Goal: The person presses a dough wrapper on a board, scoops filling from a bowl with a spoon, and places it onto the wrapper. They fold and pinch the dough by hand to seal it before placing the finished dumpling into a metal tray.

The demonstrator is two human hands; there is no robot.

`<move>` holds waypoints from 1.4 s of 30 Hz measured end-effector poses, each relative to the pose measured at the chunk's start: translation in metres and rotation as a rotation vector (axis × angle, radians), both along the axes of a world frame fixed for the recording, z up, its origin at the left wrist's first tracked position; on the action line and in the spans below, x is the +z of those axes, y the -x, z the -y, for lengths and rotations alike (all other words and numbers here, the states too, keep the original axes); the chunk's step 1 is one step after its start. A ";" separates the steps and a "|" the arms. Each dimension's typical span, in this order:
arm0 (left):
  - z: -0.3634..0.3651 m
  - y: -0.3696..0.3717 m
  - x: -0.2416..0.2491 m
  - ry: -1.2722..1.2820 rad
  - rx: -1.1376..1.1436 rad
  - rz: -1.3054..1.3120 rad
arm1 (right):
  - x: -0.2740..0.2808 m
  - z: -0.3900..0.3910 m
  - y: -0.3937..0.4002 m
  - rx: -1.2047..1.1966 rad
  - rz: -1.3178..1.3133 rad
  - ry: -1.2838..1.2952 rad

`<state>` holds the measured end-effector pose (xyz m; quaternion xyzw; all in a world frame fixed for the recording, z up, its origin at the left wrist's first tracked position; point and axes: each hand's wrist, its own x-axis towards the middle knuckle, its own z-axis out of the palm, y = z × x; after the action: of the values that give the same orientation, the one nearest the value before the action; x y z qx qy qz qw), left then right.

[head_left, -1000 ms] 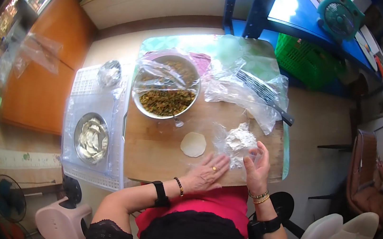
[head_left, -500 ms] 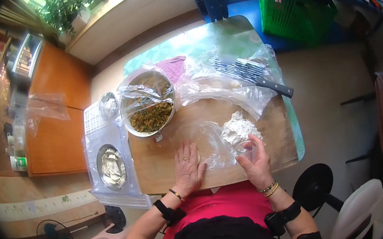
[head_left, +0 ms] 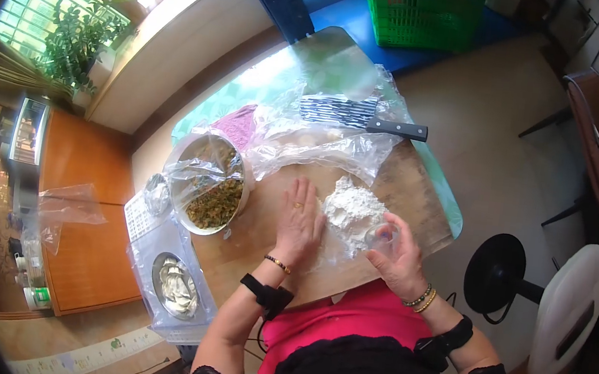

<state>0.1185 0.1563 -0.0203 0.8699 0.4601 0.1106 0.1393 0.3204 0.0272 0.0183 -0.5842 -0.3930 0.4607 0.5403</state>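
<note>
My left hand (head_left: 300, 221) lies flat on the wooden board (head_left: 266, 276), fingers stretched out and pointing away from me, just left of a heap of white flour (head_left: 353, 212). In my right hand (head_left: 397, 257) is a small clear cup (head_left: 383, 236), gripped between thumb and fingers at the flour's near right edge. A bowl of chopped filling (head_left: 217, 203), partly covered with plastic film, stands left of my left hand. Beyond the flour lie crumpled clear plastic bags (head_left: 319, 148) and a wide blade with a black handle (head_left: 398, 129).
At the left, a plastic-wrapped scale (head_left: 194, 312) carries a dish of pale dough (head_left: 177, 286). A pink cloth (head_left: 236, 125) lies behind the bowl. Right of the table stand a white chair (head_left: 579, 300) and a black round seat (head_left: 494, 274). A green basket (head_left: 425, 15) is at the back.
My left hand has slid forward over the board, away from my body. My right hand still holds the cup beside the flour. The view has shifted and turned slightly.
</note>
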 end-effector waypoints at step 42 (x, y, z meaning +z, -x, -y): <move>0.146 0.095 0.008 0.090 -0.209 0.178 | -0.012 -0.045 0.133 0.655 1.162 -0.313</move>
<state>0.0232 0.0106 -0.0127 0.8927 0.3574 0.1512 0.2292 0.1874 0.0723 0.0062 -0.5027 -0.8376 0.1500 0.1524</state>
